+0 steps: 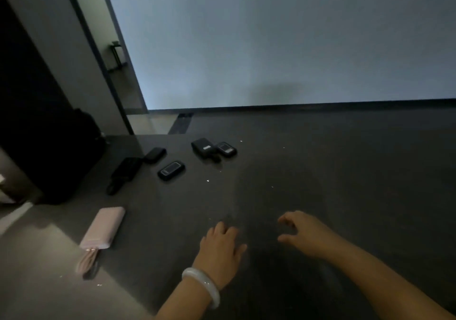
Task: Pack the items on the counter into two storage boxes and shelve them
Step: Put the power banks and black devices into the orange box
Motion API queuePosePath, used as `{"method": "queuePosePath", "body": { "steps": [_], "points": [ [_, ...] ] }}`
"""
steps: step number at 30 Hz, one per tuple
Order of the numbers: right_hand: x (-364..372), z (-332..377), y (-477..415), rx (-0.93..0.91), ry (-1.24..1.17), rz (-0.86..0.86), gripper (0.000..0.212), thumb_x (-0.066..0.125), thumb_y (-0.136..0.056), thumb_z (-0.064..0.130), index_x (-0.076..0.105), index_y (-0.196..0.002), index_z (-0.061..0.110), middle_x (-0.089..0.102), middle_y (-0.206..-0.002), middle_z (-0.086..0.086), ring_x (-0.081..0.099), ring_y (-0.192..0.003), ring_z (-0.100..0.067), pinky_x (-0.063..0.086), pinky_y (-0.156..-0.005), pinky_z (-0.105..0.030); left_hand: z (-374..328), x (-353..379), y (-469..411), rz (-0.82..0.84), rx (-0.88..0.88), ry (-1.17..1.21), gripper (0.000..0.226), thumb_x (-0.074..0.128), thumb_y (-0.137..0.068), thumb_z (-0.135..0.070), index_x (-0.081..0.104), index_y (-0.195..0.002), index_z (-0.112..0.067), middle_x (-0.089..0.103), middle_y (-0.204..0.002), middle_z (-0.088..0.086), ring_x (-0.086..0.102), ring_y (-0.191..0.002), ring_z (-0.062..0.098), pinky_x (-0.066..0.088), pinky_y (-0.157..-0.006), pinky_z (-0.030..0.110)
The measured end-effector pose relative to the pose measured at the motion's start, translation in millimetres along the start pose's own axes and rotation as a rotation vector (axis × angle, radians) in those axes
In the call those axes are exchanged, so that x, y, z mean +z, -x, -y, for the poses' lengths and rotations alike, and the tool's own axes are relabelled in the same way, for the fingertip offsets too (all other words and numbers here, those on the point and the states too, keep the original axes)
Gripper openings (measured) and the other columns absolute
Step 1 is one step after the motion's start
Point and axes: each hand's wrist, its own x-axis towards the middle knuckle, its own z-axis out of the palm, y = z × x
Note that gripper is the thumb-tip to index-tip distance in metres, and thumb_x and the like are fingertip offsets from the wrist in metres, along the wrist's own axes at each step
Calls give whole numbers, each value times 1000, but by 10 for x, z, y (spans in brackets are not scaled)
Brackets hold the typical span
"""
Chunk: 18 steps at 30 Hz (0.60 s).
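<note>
A dark counter (320,171) carries several small items. A pink power bank (103,227) with a coiled cable lies at the near left. Farther back are a black device with a small screen (171,170), a black block (202,147) beside a second screened device (226,149), a black pouch (155,155) and a long black item (124,174). My left hand (220,248), with a pale bangle on the wrist, hovers over the counter and holds nothing. My right hand (301,232) is beside it, fingers loosely curved, holding nothing. No storage box is in view.
A pale wall (271,48) rises behind the counter's far edge. A dark bag or case (61,159) stands off the counter's left end. A doorway with a glass edge opens at the upper left. The light is dim.
</note>
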Motion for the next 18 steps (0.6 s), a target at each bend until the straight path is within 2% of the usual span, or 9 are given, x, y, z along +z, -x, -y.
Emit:
{"method": "queuePosePath", "body": {
  "steps": [2, 6, 9, 12, 15, 18],
  "points": [
    [119, 287, -247, -25, 4, 15, 51, 67, -88, 41, 50, -134, 29, 51, -126, 8, 51, -108, -5, 43, -95, -21, 346, -148, 1, -10, -34, -8, 38, 44, -97, -47, 45, -132, -32, 42, -128, -5, 42, -119, 14, 38, -103, 32],
    [352, 872, -759, -93, 18, 51, 48, 67, -88, 41, 52, -132, 30, 49, -119, 12, 50, -107, -4, 43, -94, -19, 1032, -420, 4, -14, -138, -9, 36, 43, -97, -46, 48, -127, -26, 42, -124, -1, 43, -116, 19, 39, -101, 36],
    [538, 1267, -1121, -144, 31, 81, 45, 67, -89, 38, 54, -131, 28, 53, -126, 8, 53, -112, -7, 45, -97, -22, 1437, -578, 19, -7, -226, -15, 39, 42, -98, -45, 47, -129, -21, 42, -127, 3, 42, -119, 24, 38, -102, 39],
    [706, 1606, -1392, -180, 40, 143, 45, 67, -89, 37, 52, -131, 30, 52, -128, 10, 53, -111, -6, 47, -90, -19, 1707, -680, 38, -31, -296, 27, 40, 44, -98, -43, 46, -132, -22, 42, -130, 3, 42, -120, 23, 37, -102, 38],
    [777, 1875, -1643, -221, 99, 205, 46, 66, -90, 36, 52, -132, 28, 53, -127, 7, 52, -109, -5, 43, -93, -18, 1937, -732, 67, -128, -372, 24, 43, 46, -97, -44, 44, -135, -24, 37, -136, 2, 39, -124, 22, 35, -105, 35],
    [743, 2086, -1912, -235, 105, 231, 46, 67, -90, 34, 53, -133, 25, 54, -131, 2, 53, -115, -10, 44, -97, -23, 2238, -799, 78, -257, -552, -43, 60, 51, -92, -51, 33, -144, -28, 27, -146, 0, 28, -133, 23, 29, -111, 36]
  ]
}}
